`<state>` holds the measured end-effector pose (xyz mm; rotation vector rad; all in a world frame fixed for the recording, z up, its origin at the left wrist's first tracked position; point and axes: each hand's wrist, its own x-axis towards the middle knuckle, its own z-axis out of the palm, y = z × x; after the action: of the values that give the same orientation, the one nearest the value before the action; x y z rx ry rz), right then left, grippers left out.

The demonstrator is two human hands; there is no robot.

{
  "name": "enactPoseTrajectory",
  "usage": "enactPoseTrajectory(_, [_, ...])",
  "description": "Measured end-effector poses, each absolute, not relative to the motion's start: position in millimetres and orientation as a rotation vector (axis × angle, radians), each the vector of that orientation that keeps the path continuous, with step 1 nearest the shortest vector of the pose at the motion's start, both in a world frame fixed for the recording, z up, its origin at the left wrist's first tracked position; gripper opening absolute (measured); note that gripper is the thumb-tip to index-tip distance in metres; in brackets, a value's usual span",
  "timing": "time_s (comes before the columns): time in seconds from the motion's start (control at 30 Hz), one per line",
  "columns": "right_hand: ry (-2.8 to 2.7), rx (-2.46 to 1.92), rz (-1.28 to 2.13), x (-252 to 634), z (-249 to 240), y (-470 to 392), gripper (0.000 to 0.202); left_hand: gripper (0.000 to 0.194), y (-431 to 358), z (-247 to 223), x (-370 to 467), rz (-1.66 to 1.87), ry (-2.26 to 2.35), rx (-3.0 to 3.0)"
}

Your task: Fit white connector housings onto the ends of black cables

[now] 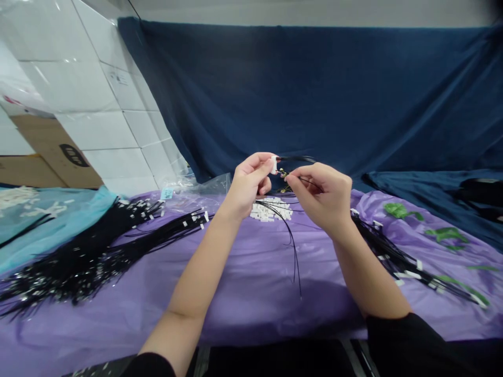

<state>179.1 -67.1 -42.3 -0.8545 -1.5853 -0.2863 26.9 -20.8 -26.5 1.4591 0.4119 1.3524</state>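
Observation:
Between the thumb and fingers of my left hand [254, 178] is a small white connector housing [274, 164]. Black wires [296, 158] run out of its upper side and arc to the right. My right hand [324, 193] pinches a thin black wire close beside the housing; small metallic-looking ends [283, 174] show at its fingertips. Whether a wire end touches the housing I cannot tell. Loose black wires [291, 235] hang below the hands. Behind and under them lies a pile of white connector housings [271, 210] on the purple cover [259, 277].
Large bundles of black wires [82, 251] with white ends lie at left, near a clear plastic bag [196, 189]. Another wire bundle [401, 256] lies at right by green scraps [401, 210]. White boxes [106, 120] are stacked at left; a dark blue cloth [314, 94] hangs behind.

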Motion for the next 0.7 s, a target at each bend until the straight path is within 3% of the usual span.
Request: enactPoseTrajectory(0.7, [-1.603,-0.846,-0.255,179.9,-41.2,-68.5,0.014,0.014,-25.9,-24.8,27.5,1.304,0.422,1.451])
